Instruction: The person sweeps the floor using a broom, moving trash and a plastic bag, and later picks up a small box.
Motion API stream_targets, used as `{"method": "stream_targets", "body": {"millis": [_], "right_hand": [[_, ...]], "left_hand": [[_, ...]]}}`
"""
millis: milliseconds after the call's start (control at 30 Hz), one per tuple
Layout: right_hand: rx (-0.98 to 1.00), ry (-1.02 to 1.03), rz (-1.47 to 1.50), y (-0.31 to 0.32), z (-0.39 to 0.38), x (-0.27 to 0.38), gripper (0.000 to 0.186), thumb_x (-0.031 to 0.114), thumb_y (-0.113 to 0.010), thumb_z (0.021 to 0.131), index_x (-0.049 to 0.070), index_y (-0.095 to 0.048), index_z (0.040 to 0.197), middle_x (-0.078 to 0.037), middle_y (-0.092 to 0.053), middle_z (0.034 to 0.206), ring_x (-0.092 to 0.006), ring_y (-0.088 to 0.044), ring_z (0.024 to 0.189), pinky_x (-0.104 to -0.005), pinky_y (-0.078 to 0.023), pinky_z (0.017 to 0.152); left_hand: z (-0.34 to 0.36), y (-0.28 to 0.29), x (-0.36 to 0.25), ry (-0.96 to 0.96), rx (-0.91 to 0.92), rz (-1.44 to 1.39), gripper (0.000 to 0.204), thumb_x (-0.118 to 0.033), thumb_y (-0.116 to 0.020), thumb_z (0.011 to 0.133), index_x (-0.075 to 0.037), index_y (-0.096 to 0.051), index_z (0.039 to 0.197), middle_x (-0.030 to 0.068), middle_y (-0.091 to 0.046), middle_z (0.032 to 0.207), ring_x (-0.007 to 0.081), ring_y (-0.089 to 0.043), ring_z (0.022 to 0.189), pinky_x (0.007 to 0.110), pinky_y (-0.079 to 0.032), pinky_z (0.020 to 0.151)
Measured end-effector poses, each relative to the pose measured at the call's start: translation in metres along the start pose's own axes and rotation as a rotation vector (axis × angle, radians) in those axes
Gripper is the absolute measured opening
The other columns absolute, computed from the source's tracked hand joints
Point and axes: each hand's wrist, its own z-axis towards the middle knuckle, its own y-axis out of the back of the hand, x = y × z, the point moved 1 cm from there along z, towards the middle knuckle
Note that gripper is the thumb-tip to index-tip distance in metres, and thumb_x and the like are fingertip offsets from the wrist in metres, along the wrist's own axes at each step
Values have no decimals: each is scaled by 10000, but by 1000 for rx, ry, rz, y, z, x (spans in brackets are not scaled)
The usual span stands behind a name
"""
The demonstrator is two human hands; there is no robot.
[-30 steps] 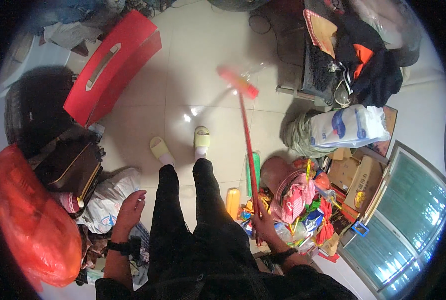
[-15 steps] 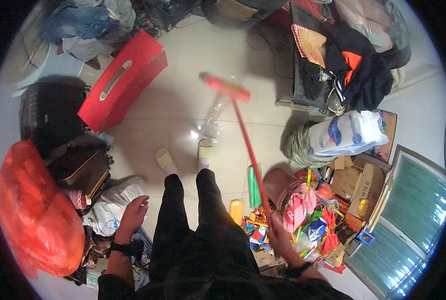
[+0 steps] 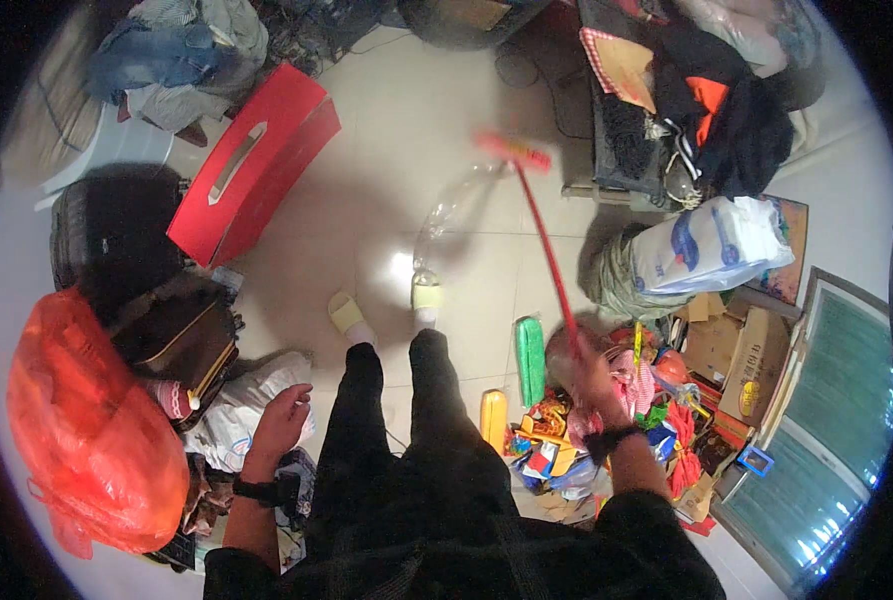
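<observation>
My right hand (image 3: 596, 380) grips the red pole (image 3: 548, 250) of a floor broom or mop, whose blurred red head (image 3: 511, 150) lies out on the tiled floor (image 3: 356, 180), right of centre. Something transparent, apparently a thin plastic bag (image 3: 446, 210), lies between that head and my slippered right foot (image 3: 426, 292). My left hand (image 3: 284, 418) hangs beside my left leg with fingers loosely curved apart, holding nothing, near a white sack (image 3: 231, 420). Below my right hand are piled colourful toys and packets (image 3: 551, 450), with a green object (image 3: 529, 360) and a yellow one (image 3: 493, 420) at their left edge.
A red box (image 3: 251, 160), black suitcases (image 3: 106, 235) and a red plastic bag (image 3: 96, 420) line the left side. On the right are dark clothing (image 3: 741, 140), a white wrapped package (image 3: 706, 245), cardboard boxes (image 3: 751, 360) and a glazed panel (image 3: 831, 410). Cables (image 3: 516, 65) lie at the back.
The broom or mop head swung a little left, then away to the upper right. My right hand has moved forward and rightward with the pole. The transparent plastic now stretches toward my right foot.
</observation>
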Motion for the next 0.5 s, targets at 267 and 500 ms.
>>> {"method": "stream_targets", "body": {"millis": [267,500], "right_hand": [[277,-727,410,-41,-210,60,592,95,-527,845,211,-328,1391,13,-479,632,-83,-461,493,-244,-403,425],[-80,-299,284,-68,-186,37,526,53,-535,837,74,-389,1342,-98,-579,734,-143,-555,613,-302,-483,560]], "left_hand": [[11,7,1,-157,81,70,308,-98,-542,833,-71,-532,1140,92,-591,942,204,-563,771,301,-461,697],[5,13,-22,-170,99,117,303,-83,-526,830,-53,-537,1132,127,-598,954,244,-585,859,319,-468,743]]}}
